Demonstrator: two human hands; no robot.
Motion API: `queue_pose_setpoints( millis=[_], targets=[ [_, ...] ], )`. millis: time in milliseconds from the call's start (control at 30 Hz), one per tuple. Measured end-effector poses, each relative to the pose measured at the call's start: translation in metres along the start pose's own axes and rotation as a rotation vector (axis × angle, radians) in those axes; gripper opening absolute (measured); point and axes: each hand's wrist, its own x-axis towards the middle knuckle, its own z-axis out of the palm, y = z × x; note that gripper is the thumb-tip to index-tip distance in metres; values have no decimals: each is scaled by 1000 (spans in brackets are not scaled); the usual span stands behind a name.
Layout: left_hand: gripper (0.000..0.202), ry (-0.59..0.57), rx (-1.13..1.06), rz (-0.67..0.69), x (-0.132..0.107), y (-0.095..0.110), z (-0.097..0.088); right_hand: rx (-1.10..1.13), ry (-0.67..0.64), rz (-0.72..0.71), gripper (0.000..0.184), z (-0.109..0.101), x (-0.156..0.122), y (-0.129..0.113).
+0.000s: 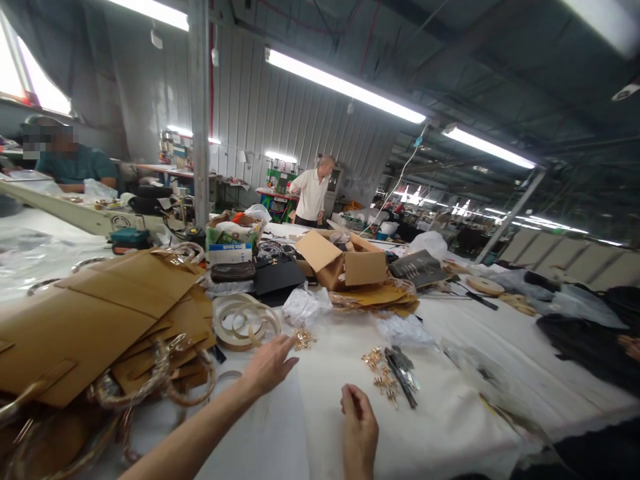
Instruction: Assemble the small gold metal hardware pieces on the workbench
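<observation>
My left hand (pixel 269 365) reaches forward over the white table (pixel 450 427), fingers stretched out, its tips close to a small heap of gold metal fittings (pixel 303 340). My right hand (pixel 359 430) rests near the front edge with its fingers curled in; I cannot make out anything in them. To the right of it lie more gold fittings (pixel 380 373) and a dark metal tool (pixel 400 370). A stack of tan leather bag pieces (pixel 100 320) with ring handles (pixel 150 383) lies at the left.
Rolls of pale tape (pixel 245 321) and crumpled plastic (pixel 306 305) lie beyond my left hand. An open cardboard box (pixel 345 263) and a black bag (pixel 277 273) stand behind. Black fabric (pixel 590 347) lies at right. One person sits far left, another stands at the back.
</observation>
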Motion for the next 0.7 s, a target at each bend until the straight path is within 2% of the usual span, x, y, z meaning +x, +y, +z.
queue_pose_setpoints(
  millis=[100,167,300,400,500,600,700],
  targets=[
    [30,-20,-25,-62,48,14,20,-72,-47,-86,61,-1,0,0],
    [23,-14,-36,-119,70,16,38,-82,-46,-113,61,-2,3,6],
    [11,35,-102,-194,86,12,63,-80,-26,-95,63,-6,14,20],
    [16,108,-210,-183,81,6,63,-95,-57,-52,65,-7,20,26],
    [14,188,-363,-134,67,5,57,-90,-34,-57,64,-5,17,22],
    [15,266,-555,-133,47,16,61,-54,-25,-56,60,-1,7,9],
    [30,298,-759,-221,20,35,79,25,-62,-53,56,2,-3,-9]
  ],
)
